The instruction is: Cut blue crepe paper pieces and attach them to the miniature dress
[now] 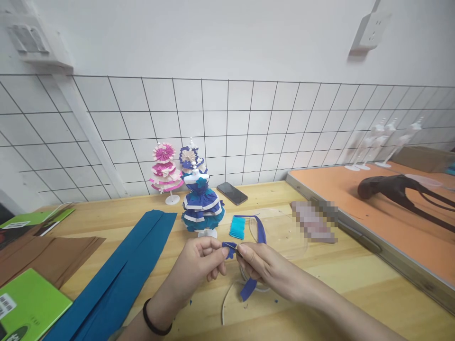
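A small blue-purple paper piece [231, 254] with a scalloped edge is pinched between the thumb and fingers of my left hand [204, 260]. My right hand [261, 265] is closed on slim dark tweezers [232, 246], whose thin tip lies against the paper's upper edge. Most of the tool is hidden by my fingers. Just behind my hands stands a small white dress form [197, 177] in a layered blue, teal and white paper dress [202, 203]. A blue-purple paper strip [261, 229] curls behind and below my right hand, and a pleated turquoise paper piece [237, 227] lies nearby.
Teal paper sheets [117, 274], brown paper [57, 255] and a green packet [35, 300] lie left. Behind are a pink-dressed form [165, 166] and a phone [232, 193]. A raised orange board [337, 189] with a metal edge borders the right, carrying bare white forms [378, 142].
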`<state>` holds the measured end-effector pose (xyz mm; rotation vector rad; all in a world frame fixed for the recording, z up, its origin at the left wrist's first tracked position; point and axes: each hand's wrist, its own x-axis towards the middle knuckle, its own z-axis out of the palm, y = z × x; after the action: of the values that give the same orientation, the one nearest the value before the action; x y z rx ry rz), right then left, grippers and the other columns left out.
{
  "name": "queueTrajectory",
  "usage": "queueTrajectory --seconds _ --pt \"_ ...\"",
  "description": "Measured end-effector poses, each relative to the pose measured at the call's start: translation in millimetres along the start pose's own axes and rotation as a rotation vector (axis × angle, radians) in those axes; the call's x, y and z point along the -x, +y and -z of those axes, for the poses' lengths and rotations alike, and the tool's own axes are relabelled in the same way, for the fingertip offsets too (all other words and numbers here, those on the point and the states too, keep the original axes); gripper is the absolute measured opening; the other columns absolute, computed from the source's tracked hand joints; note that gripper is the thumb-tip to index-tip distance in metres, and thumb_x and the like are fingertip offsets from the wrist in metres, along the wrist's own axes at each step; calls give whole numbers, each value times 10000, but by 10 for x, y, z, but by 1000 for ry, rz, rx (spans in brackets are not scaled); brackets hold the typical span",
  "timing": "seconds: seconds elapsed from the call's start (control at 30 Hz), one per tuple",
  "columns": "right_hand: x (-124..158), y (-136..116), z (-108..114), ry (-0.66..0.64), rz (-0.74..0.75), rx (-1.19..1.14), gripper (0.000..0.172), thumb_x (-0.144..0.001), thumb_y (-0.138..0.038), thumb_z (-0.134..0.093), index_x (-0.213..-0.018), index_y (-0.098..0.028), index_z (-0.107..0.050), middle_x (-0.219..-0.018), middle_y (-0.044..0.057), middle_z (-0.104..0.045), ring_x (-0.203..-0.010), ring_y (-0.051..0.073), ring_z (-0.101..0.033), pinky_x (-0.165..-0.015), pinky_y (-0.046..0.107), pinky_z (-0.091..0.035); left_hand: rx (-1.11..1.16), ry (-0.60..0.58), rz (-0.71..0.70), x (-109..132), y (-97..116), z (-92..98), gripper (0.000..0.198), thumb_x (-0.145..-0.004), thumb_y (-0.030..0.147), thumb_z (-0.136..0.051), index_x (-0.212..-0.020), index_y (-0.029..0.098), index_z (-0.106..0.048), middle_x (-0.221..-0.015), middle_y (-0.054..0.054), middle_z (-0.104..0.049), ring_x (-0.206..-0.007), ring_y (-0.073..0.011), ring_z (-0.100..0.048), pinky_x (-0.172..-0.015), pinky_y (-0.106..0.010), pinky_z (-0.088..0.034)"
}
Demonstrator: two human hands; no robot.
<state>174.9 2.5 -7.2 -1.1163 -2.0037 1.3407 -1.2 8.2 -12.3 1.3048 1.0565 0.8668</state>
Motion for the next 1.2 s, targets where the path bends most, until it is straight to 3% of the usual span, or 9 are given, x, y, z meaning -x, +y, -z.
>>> queueTrajectory --seconds 0.9,1.2 --pt "-20 31 -32 -9 6 -102 426 -879 -492 -206 -660 -173 -383 -545 -60 -285 -477 75 -255 -435 197 -240 -9 -43 39 -3 -66 -46 216 -731 334 -543 -645 135 -530 -438 35 -507 -367 -43 -383 -373 -159 -285" --pt "-17 25 -26 -13 4 -112 430 -873 -506 -201 -663 -174 -378 -540 -63 -281 -471 74 -251 -433 198 -239 -29 -44 24 11 10 -15 241 -736 349 -533 -630 133 -548 -443 22 -529 -376 -48 -392 -374 -157 -290"
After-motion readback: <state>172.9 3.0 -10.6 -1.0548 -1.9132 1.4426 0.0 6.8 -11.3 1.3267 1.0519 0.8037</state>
